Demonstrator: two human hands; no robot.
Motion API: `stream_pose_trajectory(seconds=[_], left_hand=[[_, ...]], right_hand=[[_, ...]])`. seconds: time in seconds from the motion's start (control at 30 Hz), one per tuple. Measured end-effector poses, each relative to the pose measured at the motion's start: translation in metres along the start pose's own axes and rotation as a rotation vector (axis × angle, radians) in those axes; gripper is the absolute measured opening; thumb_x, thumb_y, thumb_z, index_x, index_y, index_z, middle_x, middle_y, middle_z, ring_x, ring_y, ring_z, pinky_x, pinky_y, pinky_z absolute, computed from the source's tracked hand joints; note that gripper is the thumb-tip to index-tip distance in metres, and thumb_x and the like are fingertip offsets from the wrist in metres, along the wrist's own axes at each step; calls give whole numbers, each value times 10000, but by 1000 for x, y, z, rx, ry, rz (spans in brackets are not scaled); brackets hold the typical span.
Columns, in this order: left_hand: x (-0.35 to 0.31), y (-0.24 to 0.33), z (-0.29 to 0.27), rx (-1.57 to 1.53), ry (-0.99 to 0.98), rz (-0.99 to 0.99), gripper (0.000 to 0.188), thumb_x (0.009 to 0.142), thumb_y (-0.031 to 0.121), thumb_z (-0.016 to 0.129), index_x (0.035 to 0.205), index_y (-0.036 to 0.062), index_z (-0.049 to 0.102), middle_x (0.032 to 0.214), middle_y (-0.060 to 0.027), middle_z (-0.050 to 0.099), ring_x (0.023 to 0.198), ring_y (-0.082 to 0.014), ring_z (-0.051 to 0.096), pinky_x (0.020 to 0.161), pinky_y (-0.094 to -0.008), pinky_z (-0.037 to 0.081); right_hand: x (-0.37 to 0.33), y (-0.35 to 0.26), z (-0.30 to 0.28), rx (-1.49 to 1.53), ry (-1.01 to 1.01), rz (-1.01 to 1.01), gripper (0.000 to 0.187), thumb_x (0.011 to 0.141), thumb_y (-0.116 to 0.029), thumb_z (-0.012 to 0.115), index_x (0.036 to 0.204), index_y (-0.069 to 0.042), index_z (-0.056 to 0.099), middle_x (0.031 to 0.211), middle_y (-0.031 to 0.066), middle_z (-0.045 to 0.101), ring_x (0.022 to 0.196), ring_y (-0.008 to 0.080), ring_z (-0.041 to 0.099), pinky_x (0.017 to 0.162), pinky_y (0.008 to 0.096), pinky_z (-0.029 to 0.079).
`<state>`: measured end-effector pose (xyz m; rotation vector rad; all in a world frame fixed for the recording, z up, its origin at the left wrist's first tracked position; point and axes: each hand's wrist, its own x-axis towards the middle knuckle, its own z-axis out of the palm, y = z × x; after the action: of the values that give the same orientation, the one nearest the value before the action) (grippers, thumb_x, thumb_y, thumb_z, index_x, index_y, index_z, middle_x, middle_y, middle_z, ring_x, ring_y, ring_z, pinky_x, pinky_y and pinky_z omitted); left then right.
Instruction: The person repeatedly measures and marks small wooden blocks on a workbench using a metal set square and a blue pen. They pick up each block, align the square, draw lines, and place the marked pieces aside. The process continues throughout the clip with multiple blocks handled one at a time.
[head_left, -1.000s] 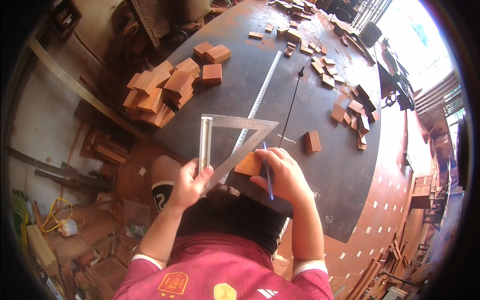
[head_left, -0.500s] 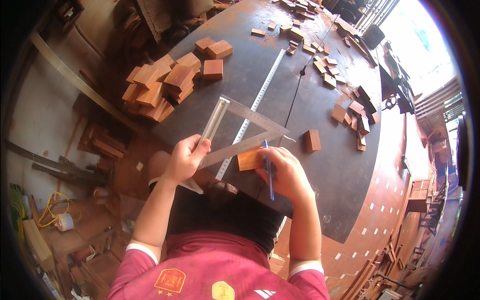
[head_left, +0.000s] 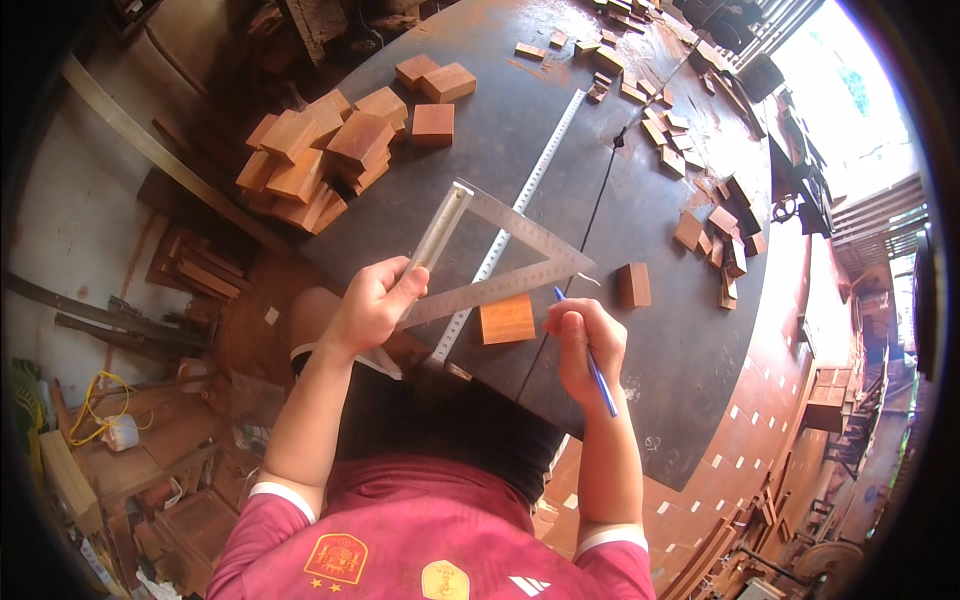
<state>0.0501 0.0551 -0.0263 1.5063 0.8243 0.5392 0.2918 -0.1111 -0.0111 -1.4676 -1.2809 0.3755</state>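
Through the head camera I have the person's left hand [head_left: 375, 305] closed on the triangular set square [head_left: 530, 275], thumb laid along the stock and fingers curled beneath it with no gap that I can see. The set square hangs over the near edge of the worktop [head_left: 680, 380], its sharp tip aimed at the right edge. It crosses above the long graduated ruler [head_left: 543, 165], which lies on the worktop and runs from the near edge toward the far end. I can't tell whether the set square touches the wooden block [head_left: 508, 321]; that block sits close to the near edge, right of the ruler's lower end.

On the right hand [head_left: 588, 345] I see the fingers folded and drawn together, pinching 1 blue pen [head_left: 602, 385] that slants across them. The fingertips are just beside the block, apart from it.

1 more wooden block [head_left: 634, 285] stands alone to the right of the seam [head_left: 590, 220], between it and the right edge. I have the big pile of blocks [head_left: 325, 155] at the left edge, 3 loose blocks next to it, and small offcuts [head_left: 720, 225] scattered along the right edge.
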Motion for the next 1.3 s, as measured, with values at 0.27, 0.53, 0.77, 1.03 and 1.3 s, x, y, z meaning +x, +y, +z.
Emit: stream_pose_trajectory(seconds=[0.27,0.53,0.77,1.03,1.3], left_hand=[[-59,-22,43,-534,177,-44,161,1021,215,670,1051,71,606,827,39,577,641,-42,518,559,-199,420],[-85,-29,57,-671,137,-83,188,989,213,723,1049,87,597,851,25,584,701,-57,539,622,-218,442],[-89,-41,72,-452,240,-41,254,1046,316,618,1051,64,579,884,22,540,763,-47,496,684,-224,405],[-92,-38,69,-420,286,-75,194,1063,269,579,1040,76,585,864,26,545,727,-44,491,657,-218,398],[-72,-30,25,-330,185,-65,245,1067,308,604,986,77,616,824,63,536,711,-22,445,630,-201,360]], right_hand=[[13,-7,-5,-246,-100,-112,439,749,-170,865,1108,-53,641,1015,122,704,903,293,679,694,364,547],[9,-5,6,-363,-303,-140,579,724,-228,893,1198,-38,621,1209,180,655,1078,373,635,932,455,526],[8,-8,7,-347,-282,-119,561,730,-250,892,1172,-27,627,1158,181,651,1046,376,633,913,447,532],[7,-8,5,-353,-284,-128,544,741,-238,883,1167,-25,621,1147,182,646,1032,377,630,906,445,533],[4,-2,2,-277,-240,-46,567,740,-165,870,1224,-43,601,1239,193,632,1138,402,641,960,460,545]])
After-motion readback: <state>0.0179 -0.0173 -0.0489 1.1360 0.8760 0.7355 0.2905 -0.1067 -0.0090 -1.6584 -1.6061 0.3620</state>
